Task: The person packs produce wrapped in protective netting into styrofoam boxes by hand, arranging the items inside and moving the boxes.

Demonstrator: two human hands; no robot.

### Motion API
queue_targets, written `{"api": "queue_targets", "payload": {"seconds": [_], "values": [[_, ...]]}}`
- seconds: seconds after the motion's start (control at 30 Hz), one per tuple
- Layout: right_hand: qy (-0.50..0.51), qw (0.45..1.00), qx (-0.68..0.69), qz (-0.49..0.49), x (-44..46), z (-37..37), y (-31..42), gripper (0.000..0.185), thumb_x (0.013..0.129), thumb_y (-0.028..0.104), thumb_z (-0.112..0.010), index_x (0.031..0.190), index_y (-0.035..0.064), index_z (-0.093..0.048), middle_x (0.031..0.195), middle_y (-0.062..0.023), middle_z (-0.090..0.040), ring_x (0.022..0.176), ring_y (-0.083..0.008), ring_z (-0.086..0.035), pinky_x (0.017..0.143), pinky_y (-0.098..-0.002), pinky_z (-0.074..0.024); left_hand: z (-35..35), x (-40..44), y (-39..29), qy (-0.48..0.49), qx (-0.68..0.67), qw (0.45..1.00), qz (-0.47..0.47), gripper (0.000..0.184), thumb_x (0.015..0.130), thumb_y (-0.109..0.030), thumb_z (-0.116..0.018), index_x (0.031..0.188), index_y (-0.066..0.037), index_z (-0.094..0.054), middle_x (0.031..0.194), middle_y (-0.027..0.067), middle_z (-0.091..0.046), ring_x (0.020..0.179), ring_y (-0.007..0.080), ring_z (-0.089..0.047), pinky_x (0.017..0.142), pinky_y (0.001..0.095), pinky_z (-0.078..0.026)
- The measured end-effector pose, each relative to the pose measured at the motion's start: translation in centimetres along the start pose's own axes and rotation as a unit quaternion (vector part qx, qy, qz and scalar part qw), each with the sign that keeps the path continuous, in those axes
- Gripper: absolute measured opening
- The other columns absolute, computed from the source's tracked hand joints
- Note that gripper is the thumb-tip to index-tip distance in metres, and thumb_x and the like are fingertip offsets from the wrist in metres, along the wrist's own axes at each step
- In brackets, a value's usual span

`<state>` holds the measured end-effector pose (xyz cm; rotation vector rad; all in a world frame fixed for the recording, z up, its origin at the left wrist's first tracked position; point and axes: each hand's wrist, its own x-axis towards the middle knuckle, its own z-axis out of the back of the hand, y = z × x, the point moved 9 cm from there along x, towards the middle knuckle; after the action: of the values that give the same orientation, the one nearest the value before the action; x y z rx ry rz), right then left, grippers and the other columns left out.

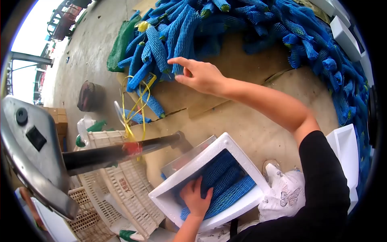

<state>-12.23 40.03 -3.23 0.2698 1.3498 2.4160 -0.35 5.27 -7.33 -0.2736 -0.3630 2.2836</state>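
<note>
My left hand [195,197] reaches inside a white foam box [246,147], its fingers spread over long vegetables in blue foam nets [231,191]. It rests on them rather than wrapping round one. My right hand [201,76] is stretched out over the near edge of a heap of the same blue-netted vegetables [181,36]. Its index finger points left and the thumb stands apart, with nothing between them. Green tips poke out of some nets, but the exact kind of vegetable cannot be made out.
White plastic crates [125,189] and a metal-headed stand with a black bar [109,155] are at left. Yellow strapping [129,109] lies near a dark bucket [89,97]. More foam boxes [344,153] line the right. A green net sack [121,46] borders the heap.
</note>
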Motion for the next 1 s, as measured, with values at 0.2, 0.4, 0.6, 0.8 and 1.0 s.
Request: {"api": "queue_targets", "payload": {"seconds": [0.2,0.4,0.6,0.8,1.0], "values": [[-0.096,0.937,-0.24,-0.234,11.5,-3.1,-11.5,0.072,0.081,0.06,-0.061,0.143,0.043,-0.028,0.139,-0.0224,-0.036,0.106,-0.0362,-0.061,0.087,-0.0408,-0.0509,-0.1,-0.4,0.8,-0.033,0.022,0.998,0.046,0.05,0.069,-0.033,-0.073,0.114,-0.013,-0.064,0.11,0.0103,-0.058,0.102,0.0306,-0.052,0.09,0.0431,-0.035],[-0.304,0.952,0.019,0.017,0.6,-0.2,-16.5,0.045,0.076,0.015,-0.065,0.115,0.0265,-0.045,0.113,-0.0143,-0.048,0.093,-0.0316,-0.059,0.079,-0.0409,-0.0498,-0.6,0.0,1.0,-0.035,-0.03,0.999,0.012,0.049,0.069,-0.029,-0.07,0.112,-0.009,-0.062,0.105,0.0103,-0.064,0.095,0.0313,-0.057,0.086,0.043,-0.04],[-0.1,0.947,0.292,0.083,-13.3,5.4,-9.1,0.083,0.07,0.003,-0.058,0.145,0.019,-0.027,0.12,-0.0071,-0.048,0.094,-0.0163,-0.055,0.08,-0.0291,-0.0478,-0.7,0.7,1.1,-0.016,0.005,1.0,0.024,0.061,0.072,-0.036,-0.072,0.126,-0.01,-0.058,0.102,0.0134,-0.063,0.091,0.032,-0.057,0.084,0.0423,-0.041],[-0.005,0.96,0.149,0.238,-18.8,3.4,6.4,0.098,0.072,0.009,-0.081,0.15,0.0197,-0.023,0.126,-0.0109,-0.053,0.108,-0.0214,-0.057,0.089,-0.0339,-0.0496,-0.6,0.6,-1.1,0.004,-0.044,0.998,-0.048,0.048,0.076,-0.026,-0.07,0.121,-0.017,-0.06,0.105,0.0088,-0.061,0.101,0.0288,-0.055,0.087,0.0425,-0.04],[0.314,0.937,0.147,0.05,-19.9,-11.5,10.0,0.08,0.08,0.02,-0.076,0.143,0.0078,-0.029,0.131,-0.0196,-0.05,0.119,-0.0331,-0.051,0.098,-0.0381,-0.0415,-1.3,-1.2,-2.2,-0.049,0.028,0.998,-0.037,0.045,0.08,-0.023,-0.066,0.119,-0.004,-0.056,0.117,0.0128,-0.055,0.111,0.03,-0.05,0.094,0.0454,-0.036]]}}
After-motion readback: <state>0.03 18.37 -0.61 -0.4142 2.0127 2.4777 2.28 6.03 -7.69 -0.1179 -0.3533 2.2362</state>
